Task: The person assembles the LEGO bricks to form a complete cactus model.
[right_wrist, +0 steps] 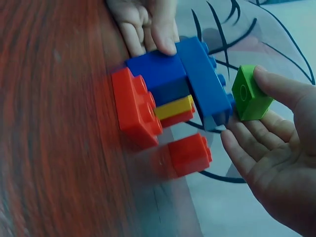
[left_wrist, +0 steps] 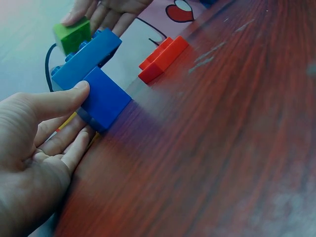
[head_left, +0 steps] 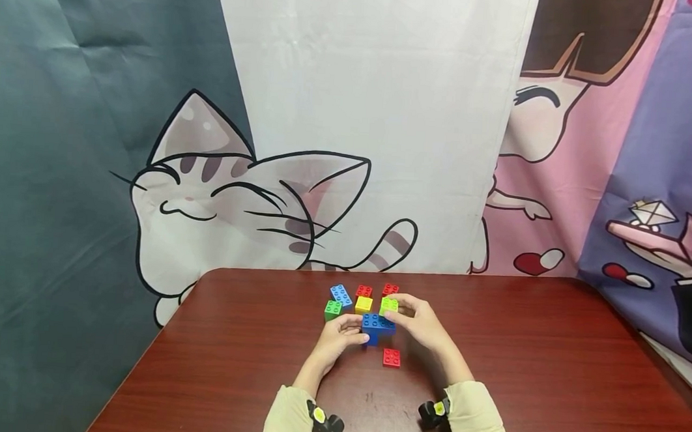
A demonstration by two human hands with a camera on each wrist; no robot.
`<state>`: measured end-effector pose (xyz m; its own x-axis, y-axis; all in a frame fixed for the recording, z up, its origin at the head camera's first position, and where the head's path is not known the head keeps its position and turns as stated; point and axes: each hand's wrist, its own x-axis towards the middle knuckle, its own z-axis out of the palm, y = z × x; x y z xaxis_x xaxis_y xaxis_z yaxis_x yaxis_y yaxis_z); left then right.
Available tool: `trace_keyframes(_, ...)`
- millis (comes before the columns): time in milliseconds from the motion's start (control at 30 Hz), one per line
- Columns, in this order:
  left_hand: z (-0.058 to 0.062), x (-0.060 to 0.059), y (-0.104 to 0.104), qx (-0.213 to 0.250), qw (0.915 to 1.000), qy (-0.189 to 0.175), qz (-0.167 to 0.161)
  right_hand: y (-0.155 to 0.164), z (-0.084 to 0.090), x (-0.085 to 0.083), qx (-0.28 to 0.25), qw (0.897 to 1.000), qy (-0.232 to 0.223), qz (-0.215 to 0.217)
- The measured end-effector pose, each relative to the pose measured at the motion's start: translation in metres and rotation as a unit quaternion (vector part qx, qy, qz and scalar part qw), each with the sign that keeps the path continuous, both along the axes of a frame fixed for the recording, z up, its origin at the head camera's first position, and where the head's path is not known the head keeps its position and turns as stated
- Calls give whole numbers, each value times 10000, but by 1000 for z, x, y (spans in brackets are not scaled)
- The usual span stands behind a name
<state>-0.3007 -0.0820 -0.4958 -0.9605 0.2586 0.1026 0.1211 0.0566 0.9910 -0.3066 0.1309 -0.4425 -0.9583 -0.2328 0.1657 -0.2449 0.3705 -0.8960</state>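
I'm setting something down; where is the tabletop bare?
The tabletop is bare left of the left hand and right of the right hand, out to each side edge. Crowded: around the blue bricks, with a yellow brick, green brick and light-blue brick behind, a red brick in front.

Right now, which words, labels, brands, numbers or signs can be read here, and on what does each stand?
None can be read.
Black wrist devices: their yellow-green patches are too small to read.
Upper blue brick and lime brick: no lettering can be made out.
Backdrop: drawings, no lettering visible.
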Motion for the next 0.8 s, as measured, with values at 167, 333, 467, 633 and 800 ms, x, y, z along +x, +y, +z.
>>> trace_keyframes(167,2,2,0,-27,10000,-87,10,-6,-1,1,-36,9998,140,129)
trace_keyframes(333,1,0,2,-76,9990,-426,151,-11,-2,3,-78,9996,171,221)
trace_keyframes(467,1,-1,3,-71,9989,-447,148,-14,-4,4,-50,9997,134,193)
trace_keyframes(633,2,-1,4,-91,9990,-424,130,-17,0,7,-45,9997,185,181)
trace_keyframes(800,0,-3,4,-91,9992,-353,137,-24,16,19,-86,9990,265,345)
